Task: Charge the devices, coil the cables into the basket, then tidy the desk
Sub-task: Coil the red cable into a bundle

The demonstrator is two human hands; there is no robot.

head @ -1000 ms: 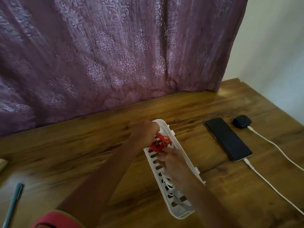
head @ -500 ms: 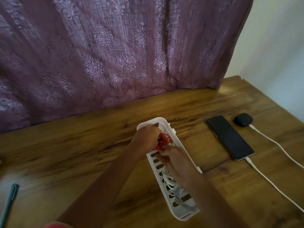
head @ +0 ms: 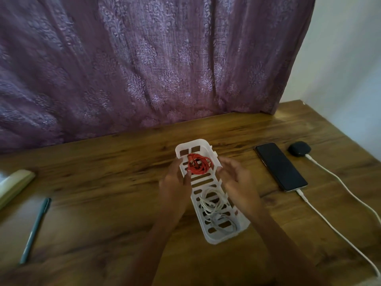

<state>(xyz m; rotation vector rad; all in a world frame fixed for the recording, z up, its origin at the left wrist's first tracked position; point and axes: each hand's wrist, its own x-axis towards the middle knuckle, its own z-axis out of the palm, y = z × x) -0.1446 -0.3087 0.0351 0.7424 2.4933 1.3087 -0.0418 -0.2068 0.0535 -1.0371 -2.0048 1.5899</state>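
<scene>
A long white slotted basket lies on the wooden desk. A coiled red cable rests in its far end; a white coil and a grey coil lie nearer me. My left hand sits against the basket's left side with relaxed fingers and holds nothing. My right hand hovers open over the basket's right rim. A black phone and a dark earbud case lie to the right, each with a white charging cable plugged in.
A teal pen lies at the desk's left. A pale book edge shows at the far left. A purple curtain hangs behind the desk. The desk's right edge runs by a white wall.
Both hands held the red cable over the basket's far end; they have let it go and drawn apart, and the coil now lies in the basket.
</scene>
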